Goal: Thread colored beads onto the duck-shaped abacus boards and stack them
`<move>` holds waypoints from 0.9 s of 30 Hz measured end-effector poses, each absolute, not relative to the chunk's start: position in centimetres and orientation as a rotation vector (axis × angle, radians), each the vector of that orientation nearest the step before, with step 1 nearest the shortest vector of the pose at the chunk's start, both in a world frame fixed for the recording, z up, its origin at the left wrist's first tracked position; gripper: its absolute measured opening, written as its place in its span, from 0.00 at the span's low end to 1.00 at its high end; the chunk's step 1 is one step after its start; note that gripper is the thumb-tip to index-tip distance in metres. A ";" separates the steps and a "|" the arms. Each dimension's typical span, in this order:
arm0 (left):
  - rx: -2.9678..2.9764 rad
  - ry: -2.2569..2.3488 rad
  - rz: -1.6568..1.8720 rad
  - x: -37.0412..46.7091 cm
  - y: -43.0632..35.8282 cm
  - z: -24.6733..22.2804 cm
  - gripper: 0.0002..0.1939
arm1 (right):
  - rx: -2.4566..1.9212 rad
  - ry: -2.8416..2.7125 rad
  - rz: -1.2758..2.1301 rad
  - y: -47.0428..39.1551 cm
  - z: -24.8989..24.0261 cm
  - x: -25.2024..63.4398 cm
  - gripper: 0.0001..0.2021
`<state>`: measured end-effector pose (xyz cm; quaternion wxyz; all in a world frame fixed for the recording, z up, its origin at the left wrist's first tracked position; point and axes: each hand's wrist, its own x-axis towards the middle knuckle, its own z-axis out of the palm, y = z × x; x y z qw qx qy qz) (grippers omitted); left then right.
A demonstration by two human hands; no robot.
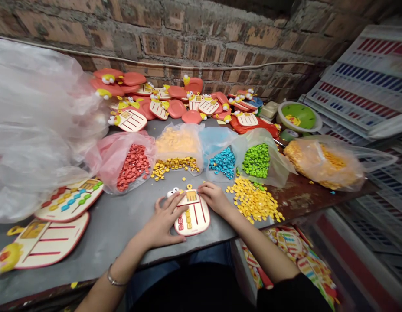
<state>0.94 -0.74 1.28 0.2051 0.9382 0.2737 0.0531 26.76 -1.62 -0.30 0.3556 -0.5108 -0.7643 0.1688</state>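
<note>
A cream board [201,221] with a red rim lies flat near the table's front edge. Red pieces fill part of its leftmost slot, yellow pieces stand in the slot beside it, and the slots to the right show bare red lines. My left hand [165,219] rests over the board's left side, fingers spread, fingertips on its upper left part by the white eyes. At the upper right corner of the board, my right hand [215,197] has its fingers pressed together; whatever is between them is too small to name.
Bags of red [134,167], yellow [178,164], blue [222,162] and green pieces [256,160] stand behind the board. Loose yellow pieces [254,199] lie right. Two boards [47,242] lie left, below plastic bags [41,108]. Several boards are heaped by the brick wall.
</note>
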 end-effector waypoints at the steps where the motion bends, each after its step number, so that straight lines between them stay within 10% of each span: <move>1: 2.618 0.756 0.136 1.0 -0.7 1.2 0.40 | -1.350 -2.030 0.390 -1.6 -0.5 26.4 0.07; 21: 2.678 0.782 0.089 1.4 -0.8 1.1 0.37 | -0.954 -2.116 1.062 -3.0 1.3 28.6 0.07; 27: 2.665 0.756 0.131 1.1 -0.8 0.8 0.37 | -1.668 -1.870 0.338 1.7 0.9 33.5 0.07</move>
